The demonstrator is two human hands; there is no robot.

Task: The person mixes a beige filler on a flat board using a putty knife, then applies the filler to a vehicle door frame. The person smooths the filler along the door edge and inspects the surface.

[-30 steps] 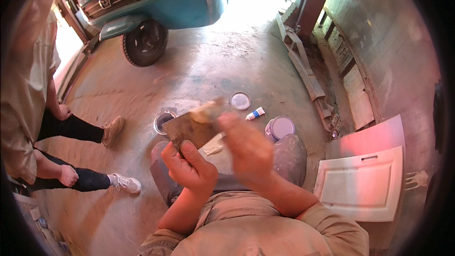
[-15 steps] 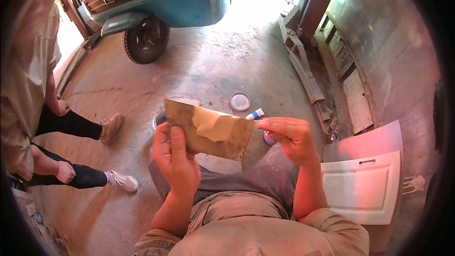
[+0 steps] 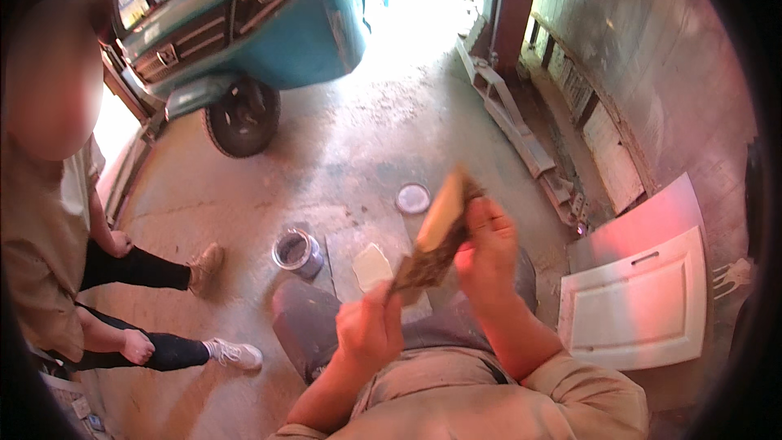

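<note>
We had the brown scraper plate [image 3: 418,267] up in front of us, tilted steeply above the knees, with beige paste [image 3: 441,218] along its upper part. Our left hand [image 3: 369,330] was closed on the plate's lower end. Our right hand [image 3: 491,259] stood at its upper right side, fingers bent in against it; we could not tell whether they pinched the plate itself or a second thin tool, as the motion blurred that edge.

To work the paste well at this angle, we judged, the left grip had to stay firm and low, thumb clear of the load, so that the plate would not twist under pressure from the right. Light, even strokes seemed best — a steep face could let soft paste slump — and keeping everything over the grey board [image 3: 343,254] would catch drips.

That board lay on the floor before us, with a pale patch of paste [image 3: 372,266] on it. The open tin [image 3: 297,253] stood just left of the board, and a round lid [image 3: 413,199] lay beyond its far right corner. A white panel door [image 3: 634,303] leaned well apart, to our right.
</note>
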